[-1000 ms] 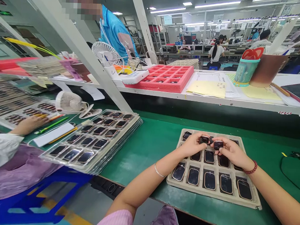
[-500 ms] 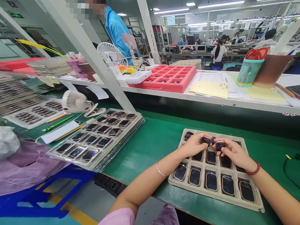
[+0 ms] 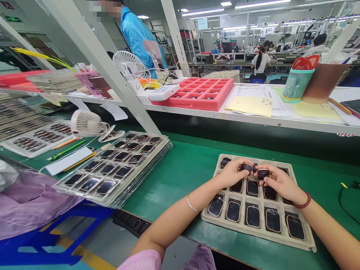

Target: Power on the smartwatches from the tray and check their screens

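“Left hand (image 3: 235, 173) first: its grip is pinched, thumb and fingers around a small black-faced watch body with a gold-coloured rim (image 3: 246, 167).”

“And the right hand (image 3: 280, 181)?”

“Thumb and fingers drawn together on a second black-faced watch body (image 3: 263, 174), beside the first, above the far part of a beige moulded tray (image 3: 309, 244).”

“How would they handle?”

“Light and stiff, probably, with slick, scratch-prone glass; the rim seems the safer hold. Faint marks show on the screens, too small to read.”

“What lies around?”

“That tray rests on a smooth green bench (image 3: 178, 182), left of it a stack of clear plastic trays (image 3: 140, 179) filled with similar pieces. Beyond, a white shelf (image 3: 248, 118) carries a pinkish-red foam tray (image 3: 222, 98); behind, a seated person in white (image 3: 261, 63) appears under long strip lights (image 3: 263, 4).”
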{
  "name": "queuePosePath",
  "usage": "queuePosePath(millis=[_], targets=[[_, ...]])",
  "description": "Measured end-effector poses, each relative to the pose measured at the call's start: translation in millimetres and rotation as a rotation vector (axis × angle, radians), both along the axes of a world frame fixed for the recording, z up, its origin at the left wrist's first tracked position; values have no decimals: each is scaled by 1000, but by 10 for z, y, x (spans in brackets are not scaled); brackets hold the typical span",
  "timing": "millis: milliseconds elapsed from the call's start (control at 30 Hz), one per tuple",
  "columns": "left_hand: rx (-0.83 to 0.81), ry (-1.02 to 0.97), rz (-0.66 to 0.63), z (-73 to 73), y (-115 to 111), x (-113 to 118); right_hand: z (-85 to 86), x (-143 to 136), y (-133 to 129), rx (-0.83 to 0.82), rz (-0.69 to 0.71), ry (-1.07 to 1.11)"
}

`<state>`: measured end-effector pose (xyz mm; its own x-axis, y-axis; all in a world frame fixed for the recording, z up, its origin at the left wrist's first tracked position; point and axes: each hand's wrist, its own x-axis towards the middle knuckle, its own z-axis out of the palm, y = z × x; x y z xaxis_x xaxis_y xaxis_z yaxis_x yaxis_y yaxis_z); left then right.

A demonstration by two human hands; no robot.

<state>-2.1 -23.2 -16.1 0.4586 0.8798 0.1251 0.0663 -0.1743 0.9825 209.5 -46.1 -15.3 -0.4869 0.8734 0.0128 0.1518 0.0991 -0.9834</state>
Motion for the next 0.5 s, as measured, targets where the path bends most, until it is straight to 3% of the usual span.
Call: queuePosePath(millis=[500], targets=[[-21, -27, -4, -12, 7, 2, -47, 24, 7, 13, 10, 6]])
